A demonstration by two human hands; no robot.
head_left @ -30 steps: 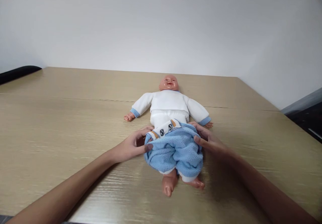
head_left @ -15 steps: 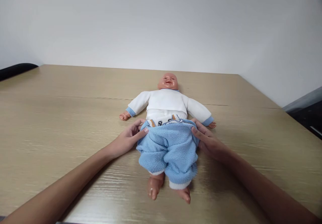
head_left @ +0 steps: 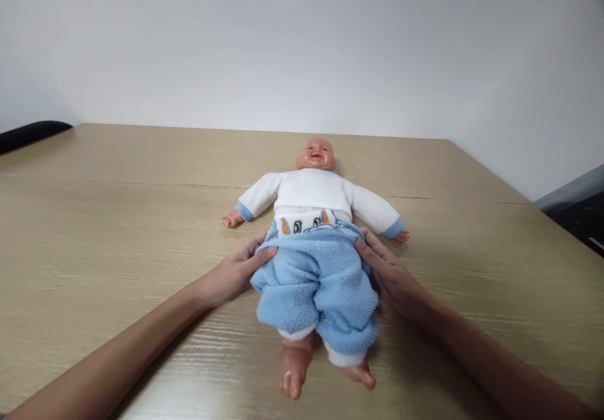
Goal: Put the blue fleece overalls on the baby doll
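Wood-grain table (head_left: 117,237) stood before a pale wall (head_left: 302,49). Left hand (head_left: 241,265) and right hand (head_left: 391,271) were part-curled, each pinching one side of the blue trousers (head_left: 302,275) at the waist, thumb in front. The trousers lay between the hands, neither hand clearly nearer, around the lower body of a doll (head_left: 314,187). The doll's long axis ran near to far, feet (head_left: 295,370) near, head (head_left: 315,154) far. A white panel (head_left: 307,224) at the trousers' waist bore embroidered eyes (head_left: 297,226); no brand or writing was legible.
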